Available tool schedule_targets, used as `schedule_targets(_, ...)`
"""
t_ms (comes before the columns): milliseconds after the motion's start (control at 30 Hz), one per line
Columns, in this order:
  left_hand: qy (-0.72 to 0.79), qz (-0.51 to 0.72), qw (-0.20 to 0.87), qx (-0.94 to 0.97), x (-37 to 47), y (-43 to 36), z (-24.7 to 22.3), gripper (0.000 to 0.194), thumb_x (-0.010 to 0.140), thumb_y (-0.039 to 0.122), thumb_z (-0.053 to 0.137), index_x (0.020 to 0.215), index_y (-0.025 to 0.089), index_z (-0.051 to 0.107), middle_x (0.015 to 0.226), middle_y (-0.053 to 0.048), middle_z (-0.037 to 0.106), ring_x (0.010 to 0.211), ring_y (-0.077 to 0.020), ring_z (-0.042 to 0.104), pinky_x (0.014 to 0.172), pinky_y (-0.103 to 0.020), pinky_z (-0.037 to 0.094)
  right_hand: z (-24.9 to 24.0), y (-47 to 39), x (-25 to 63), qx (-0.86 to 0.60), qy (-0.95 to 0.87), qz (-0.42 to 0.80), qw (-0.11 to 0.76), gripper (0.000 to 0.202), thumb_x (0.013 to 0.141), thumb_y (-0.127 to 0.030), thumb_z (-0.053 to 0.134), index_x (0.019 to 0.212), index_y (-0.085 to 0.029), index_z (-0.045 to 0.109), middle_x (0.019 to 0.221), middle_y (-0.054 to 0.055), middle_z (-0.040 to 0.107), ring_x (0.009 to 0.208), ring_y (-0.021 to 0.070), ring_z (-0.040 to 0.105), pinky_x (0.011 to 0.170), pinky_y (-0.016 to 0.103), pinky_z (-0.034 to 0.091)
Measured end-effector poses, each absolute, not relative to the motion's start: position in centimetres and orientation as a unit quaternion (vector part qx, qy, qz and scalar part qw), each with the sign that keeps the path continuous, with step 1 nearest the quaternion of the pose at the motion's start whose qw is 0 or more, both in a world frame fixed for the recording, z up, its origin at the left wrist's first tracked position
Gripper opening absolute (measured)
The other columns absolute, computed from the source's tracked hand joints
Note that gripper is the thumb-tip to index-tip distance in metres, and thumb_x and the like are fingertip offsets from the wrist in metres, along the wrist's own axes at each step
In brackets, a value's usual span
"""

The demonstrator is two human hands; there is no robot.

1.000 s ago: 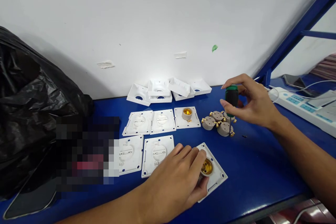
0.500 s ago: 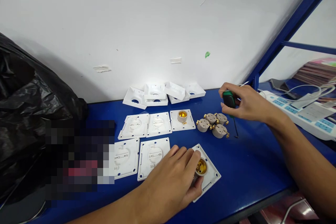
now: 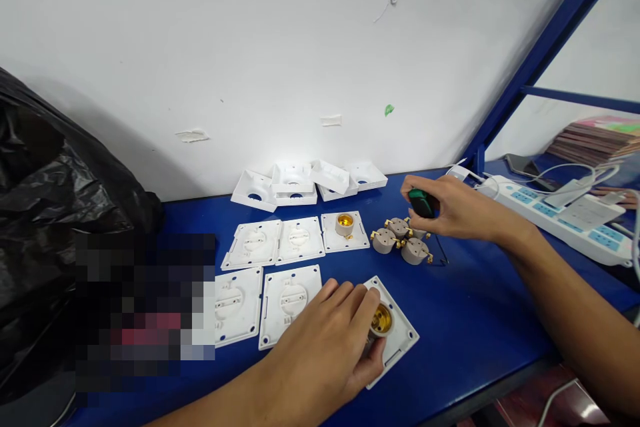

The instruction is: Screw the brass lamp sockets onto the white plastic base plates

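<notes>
My left hand (image 3: pixel 333 340) is closed around a lamp socket (image 3: pixel 382 320) with a gold-coloured threaded inside. The socket rests on a square white plate (image 3: pixel 401 341) turned at an angle near the table's front. Part of the socket is hidden by my fingers. Farther right, my right hand (image 3: pixel 453 207) grips the green and black handle of a screwdriver (image 3: pixel 421 203), its thin dark shaft pointing down near the table. Just left of that shaft, several loose ceramic sockets (image 3: pixel 384 240) lie face down in a cluster, brass terminals showing.
Several white plates (image 3: pixel 255 245) lie in two rows, and one back-row plate (image 3: pixel 359 240) carries a socket (image 3: pixel 345 223). Open white covers (image 3: pixel 294 180) lean by the wall. A black plastic bag (image 3: pixel 75 167) bulks at left; a power strip (image 3: pixel 555 213) with cables is at right.
My right hand with the screwdriver has shifted slightly left and now overlaps the loose sockets in view. My left hand keeps its hold on the socket. The view has tilted slightly.
</notes>
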State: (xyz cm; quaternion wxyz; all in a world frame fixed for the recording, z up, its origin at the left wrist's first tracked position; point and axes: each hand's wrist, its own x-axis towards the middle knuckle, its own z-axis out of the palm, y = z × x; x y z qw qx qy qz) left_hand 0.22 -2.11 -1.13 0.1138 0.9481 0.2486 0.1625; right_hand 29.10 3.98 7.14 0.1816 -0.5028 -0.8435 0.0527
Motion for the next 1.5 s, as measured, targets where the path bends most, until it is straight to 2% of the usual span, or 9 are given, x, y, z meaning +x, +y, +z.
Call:
schedule_targets(100,0.251,0.168,0.107,0.947,0.2,-2.2,-1.1,0.023,0.093,0.019,0.063,0.114,0.018,0.052,0.1,-0.004,0.065,0.089,-0.0253,0.063,0.086,-0.043,0.052,7.7,3.4,29.1,-0.489,-0.83,0.066,0.26,0.017,0.084,-0.022,0.069,0.091,-0.026,0.053,0.068,-0.006,0.051,0.056,0.0105,0.043,0.051,0.026,0.036)
schedule_targets(233,0.253,0.163,0.107,0.948,0.4,-2.3,-0.9,0.022,0.094,0.021,0.063,0.112,0.018,0.052,0.098,-0.004,0.065,0.086,-0.0242,0.063,0.086,-0.042,0.051,7.1,2.8,28.1,-0.451,-0.768,0.051,0.452,0.021,0.087,-0.032,0.074,0.091,-0.028,0.054,0.075,-0.004,0.052,0.056,0.0122,0.047,0.046,0.027,0.038)
schedule_targets(433,0.258,0.156,0.147,0.942,0.4,-2.1,-0.6,0.025,0.093,0.024,0.067,0.112,0.018,0.052,0.098,-0.003,0.065,0.085,-0.0224,0.063,0.085,-0.039,0.047,4.3,1.8,24.7,-0.369,-0.684,0.162,0.607,0.02,0.085,-0.025,0.079,0.095,-0.027,0.062,0.077,-0.002,0.053,0.053,0.0147,0.049,0.046,0.034,0.042)
schedule_targets(633,0.259,0.16,0.197,0.932,0.2,-2.0,-0.4,0.017,0.099,0.026,0.063,0.107,0.019,0.05,0.093,-0.001,0.063,0.082,-0.0217,0.062,0.088,-0.042,0.042,3.2,0.3,23.0,-0.37,-0.689,0.142,0.607,0.023,0.08,-0.019,0.081,0.094,-0.026,0.064,0.083,-0.001,0.055,0.061,0.0167,0.061,0.055,0.038,0.048)
schedule_targets(867,0.262,0.196,0.212,0.921,0.1,-1.8,-0.7,0.019,0.1,0.026,0.065,0.106,0.02,0.048,0.092,0.001,0.064,0.076,-0.0186,0.06,0.089,-0.042,0.042,2.6,0.5,23.4,-0.391,-0.652,0.136,0.636,0.019,0.081,-0.026,0.081,0.09,-0.029,0.065,0.082,0.0,0.055,0.061,0.0188,0.059,0.051,0.04,0.045)
schedule_targets(1033,0.252,0.206,0.159,0.932,0.2,-1.9,-0.7,0.023,0.096,0.028,0.07,0.099,0.021,0.049,0.098,-0.003,0.064,0.086,-0.0223,0.062,0.089,-0.041,0.046,2.6,0.5,23.2,-0.394,-0.664,0.131,0.622,0.017,0.082,-0.026,0.08,0.089,-0.029,0.064,0.079,-0.001,0.055,0.059,0.0167,0.057,0.051,0.037,0.045)
schedule_targets(1233,0.251,0.211,0.144,0.934,0.3,-2.2,-0.4,0.034,0.091,0.032,0.066,0.118,0.016,0.054,0.106,-0.008,0.063,0.097,-0.0276,0.06,0.094,-0.047,0.047,3.0,0.2,22.6,-0.383,-0.689,0.128,0.602,0.018,0.082,-0.018,0.077,0.088,-0.026,0.061,0.077,-0.002,0.057,0.058,0.0141,0.06,0.048,0.03,0.05)
schedule_targets(1367,0.237,0.211,0.162,0.934,0.3,-2.0,-0.3,0.013,0.096,0.026,0.06,0.105,0.018,0.055,0.101,-0.006,0.063,0.091,-0.0247,0.059,0.088,-0.042,0.046,3.0,0.2,22.5,-0.379,-0.694,0.125,0.6,0.019,0.082,-0.018,0.076,0.088,-0.026,0.059,0.074,-0.003,0.056,0.054,0.013,0.058,0.046,0.029,0.05)
schedule_targets(1500,0.237,0.217,0.153,0.934,0.2,-1.8,-0.3,0.02,0.1,0.035,0.064,0.101,0.018,0.052,0.099,-0.005,0.063,0.086,-0.0225,0.059,0.086,-0.041,0.046,3.0,0.2,22.6,-0.378,-0.7,0.117,0.595,0.02,0.081,-0.017,0.076,0.087,-0.025,0.06,0.074,-0.003,0.056,0.056,0.0136,0.06,0.046,0.029,0.051)
